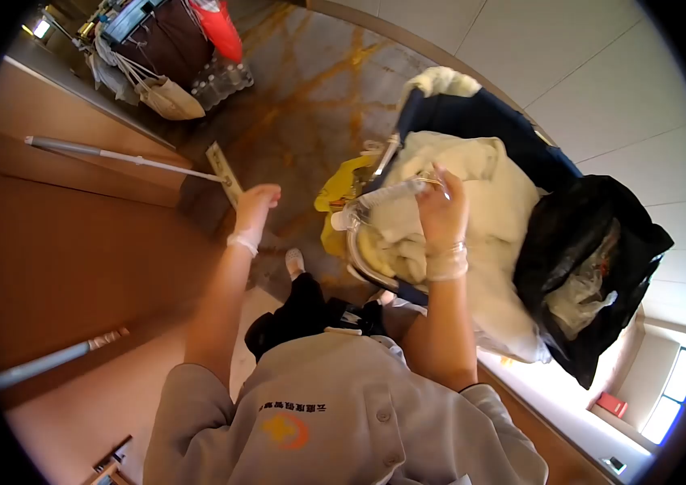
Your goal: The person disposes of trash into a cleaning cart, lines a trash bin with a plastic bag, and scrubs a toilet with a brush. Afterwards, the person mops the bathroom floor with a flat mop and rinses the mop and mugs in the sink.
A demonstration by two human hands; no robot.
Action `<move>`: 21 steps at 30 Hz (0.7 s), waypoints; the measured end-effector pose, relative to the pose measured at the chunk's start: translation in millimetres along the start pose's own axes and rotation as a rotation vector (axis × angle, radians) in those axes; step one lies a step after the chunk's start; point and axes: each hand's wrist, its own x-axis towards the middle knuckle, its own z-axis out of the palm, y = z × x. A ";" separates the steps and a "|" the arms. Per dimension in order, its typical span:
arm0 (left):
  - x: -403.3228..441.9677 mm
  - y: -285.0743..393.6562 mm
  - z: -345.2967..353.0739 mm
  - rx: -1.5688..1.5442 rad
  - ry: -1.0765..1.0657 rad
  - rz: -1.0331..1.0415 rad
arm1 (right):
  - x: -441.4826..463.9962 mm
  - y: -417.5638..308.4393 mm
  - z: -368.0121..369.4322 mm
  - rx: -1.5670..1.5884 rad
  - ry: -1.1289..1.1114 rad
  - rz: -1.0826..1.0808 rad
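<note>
My right hand (444, 214), in a clear glove, grips a clear plastic bottle (387, 198) with a white cap pointing left. The bottle is over a dark blue cart bag (512, 133) heaped with pale towels or linen (484, 202). My left hand (255, 212), also gloved, is held up at the left near the mop head, apart from the bottle; its fingers look curled, and whether anything is in them is hidden. A yellow bag (343, 190) hangs at the cart's left side.
A black bag (585, 267) with clear plastic in it hangs right of the cart. A flat mop (141, 159) crosses the left, by a wooden door (60, 250). Another loaded cart (165, 48) with bottles (225, 81) stands at the upper left.
</note>
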 end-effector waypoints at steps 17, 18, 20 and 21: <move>135.1 -222.5 67.1 1.259 -1.032 0.572 | 75.9 355.2 60.1 -0.766 0.886 0.218; 141.3 -217.8 62.4 1.249 -1.050 0.564 | 68.9 363.0 54.1 -0.708 0.860 0.276; 147.0 -207.0 54.1 1.440 -1.089 0.631 | 52.8 386.6 36.4 -0.588 0.833 0.402; 147.3 -203.0 44.5 1.433 -1.112 0.626 | 38.6 395.0 34.3 -0.622 0.759 0.363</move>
